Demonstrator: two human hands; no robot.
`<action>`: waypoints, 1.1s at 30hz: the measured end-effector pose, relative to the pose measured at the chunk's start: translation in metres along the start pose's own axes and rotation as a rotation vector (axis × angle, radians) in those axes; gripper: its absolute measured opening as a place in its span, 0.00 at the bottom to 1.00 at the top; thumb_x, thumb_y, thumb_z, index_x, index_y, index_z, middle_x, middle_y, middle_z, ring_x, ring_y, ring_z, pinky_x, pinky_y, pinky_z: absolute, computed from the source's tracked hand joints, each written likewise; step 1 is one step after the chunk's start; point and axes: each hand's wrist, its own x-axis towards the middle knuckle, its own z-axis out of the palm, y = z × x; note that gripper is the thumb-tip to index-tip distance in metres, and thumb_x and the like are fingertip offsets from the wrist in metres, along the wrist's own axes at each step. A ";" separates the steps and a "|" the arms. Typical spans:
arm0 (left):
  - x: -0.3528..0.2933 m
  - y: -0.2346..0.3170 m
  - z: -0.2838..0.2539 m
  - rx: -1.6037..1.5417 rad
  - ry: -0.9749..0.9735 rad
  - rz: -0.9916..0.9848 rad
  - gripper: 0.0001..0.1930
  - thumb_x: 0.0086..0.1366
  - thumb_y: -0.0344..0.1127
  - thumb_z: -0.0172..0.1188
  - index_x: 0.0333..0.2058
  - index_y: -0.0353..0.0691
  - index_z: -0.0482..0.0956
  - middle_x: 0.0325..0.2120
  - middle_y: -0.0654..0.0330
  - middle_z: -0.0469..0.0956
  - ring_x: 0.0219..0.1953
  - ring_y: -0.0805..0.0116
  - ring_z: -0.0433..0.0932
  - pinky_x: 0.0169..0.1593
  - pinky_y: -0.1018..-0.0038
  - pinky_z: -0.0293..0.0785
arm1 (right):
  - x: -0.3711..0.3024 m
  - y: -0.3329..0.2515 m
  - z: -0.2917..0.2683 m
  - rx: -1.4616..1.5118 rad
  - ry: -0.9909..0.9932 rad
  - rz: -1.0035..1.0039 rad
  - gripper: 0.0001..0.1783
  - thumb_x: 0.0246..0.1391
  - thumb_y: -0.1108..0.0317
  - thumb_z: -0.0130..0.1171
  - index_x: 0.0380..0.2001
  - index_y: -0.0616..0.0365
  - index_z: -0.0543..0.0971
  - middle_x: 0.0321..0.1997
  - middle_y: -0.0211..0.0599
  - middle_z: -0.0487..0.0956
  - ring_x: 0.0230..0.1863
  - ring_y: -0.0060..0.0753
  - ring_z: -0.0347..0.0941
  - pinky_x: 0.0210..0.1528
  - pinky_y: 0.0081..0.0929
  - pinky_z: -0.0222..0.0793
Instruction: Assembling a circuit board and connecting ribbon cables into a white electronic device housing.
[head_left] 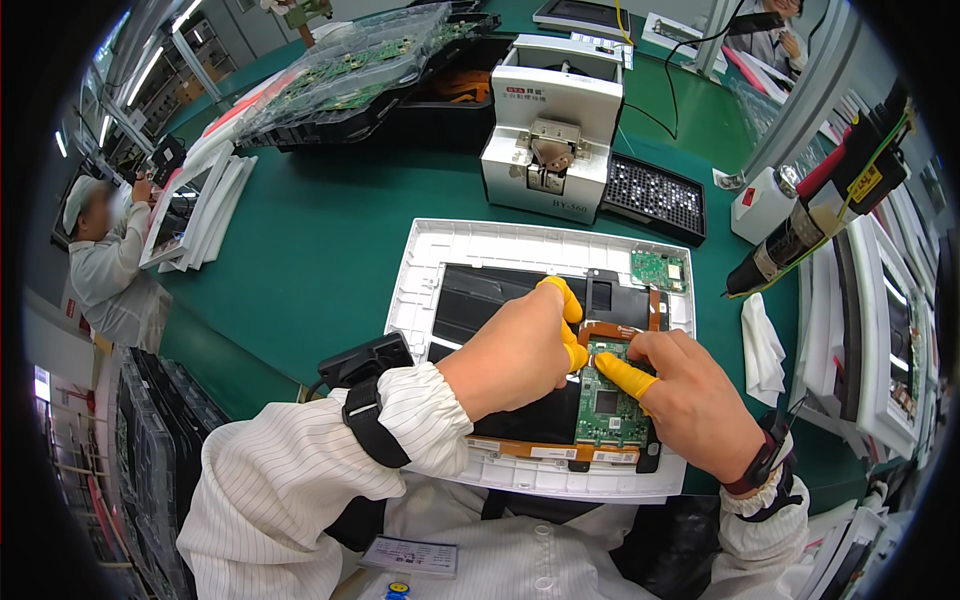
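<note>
Lettering is borne by a clear-sleeved badge, near left, and a boxy white machine, far centre. The left hand is curled at a green rectangular circuit board, right in a white plastic frame. The board is touched by the right hand's outstretched yellow-sheathed digit; any pinch cannot be told.

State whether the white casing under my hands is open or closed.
Open: the white casing lies inside up, with the green circuit board exposed within it.
</note>
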 end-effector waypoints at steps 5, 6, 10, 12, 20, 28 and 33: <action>-0.001 0.001 -0.001 0.014 0.000 0.004 0.19 0.64 0.28 0.63 0.49 0.24 0.68 0.31 0.53 0.77 0.27 0.72 0.79 0.30 0.78 0.76 | -0.001 0.001 -0.001 -0.010 -0.022 -0.004 0.17 0.44 0.77 0.62 0.42 0.62 0.83 0.49 0.40 0.74 0.49 0.40 0.70 0.52 0.33 0.70; -0.001 0.002 -0.001 0.018 -0.001 0.005 0.18 0.64 0.28 0.63 0.48 0.24 0.68 0.31 0.53 0.77 0.27 0.72 0.79 0.30 0.78 0.76 | -0.001 0.001 -0.001 0.000 -0.015 -0.001 0.17 0.44 0.77 0.61 0.42 0.62 0.83 0.49 0.40 0.74 0.49 0.40 0.70 0.51 0.33 0.70; -0.002 0.007 -0.003 0.004 -0.018 -0.024 0.18 0.64 0.28 0.63 0.48 0.24 0.68 0.31 0.53 0.77 0.27 0.71 0.79 0.30 0.78 0.76 | -0.001 0.004 0.002 0.046 0.043 -0.022 0.17 0.44 0.77 0.61 0.41 0.62 0.83 0.47 0.39 0.73 0.48 0.41 0.71 0.50 0.34 0.70; 0.000 0.008 -0.003 0.032 -0.042 -0.021 0.19 0.64 0.28 0.63 0.48 0.24 0.68 0.32 0.53 0.77 0.27 0.71 0.79 0.30 0.78 0.77 | -0.002 0.005 0.003 0.055 0.061 -0.023 0.17 0.44 0.77 0.61 0.41 0.62 0.83 0.47 0.40 0.73 0.47 0.41 0.71 0.50 0.34 0.70; 0.003 0.008 -0.002 0.011 -0.043 -0.058 0.19 0.64 0.28 0.63 0.49 0.25 0.68 0.30 0.54 0.78 0.27 0.72 0.79 0.30 0.79 0.76 | -0.001 0.007 0.003 0.119 0.077 -0.021 0.18 0.45 0.78 0.60 0.42 0.61 0.83 0.44 0.40 0.73 0.45 0.42 0.71 0.49 0.34 0.70; 0.003 0.005 -0.001 0.000 -0.029 -0.020 0.20 0.64 0.28 0.63 0.50 0.24 0.67 0.32 0.54 0.78 0.27 0.73 0.79 0.31 0.79 0.76 | -0.001 0.007 0.003 0.105 0.071 -0.023 0.21 0.45 0.78 0.59 0.46 0.59 0.82 0.45 0.40 0.73 0.46 0.41 0.70 0.49 0.34 0.69; 0.004 0.001 0.000 0.003 -0.022 -0.016 0.20 0.64 0.27 0.63 0.50 0.24 0.67 0.32 0.54 0.78 0.27 0.73 0.79 0.30 0.79 0.76 | 0.000 0.005 0.003 0.066 0.037 -0.020 0.21 0.44 0.79 0.59 0.46 0.59 0.82 0.46 0.40 0.73 0.48 0.41 0.70 0.50 0.34 0.69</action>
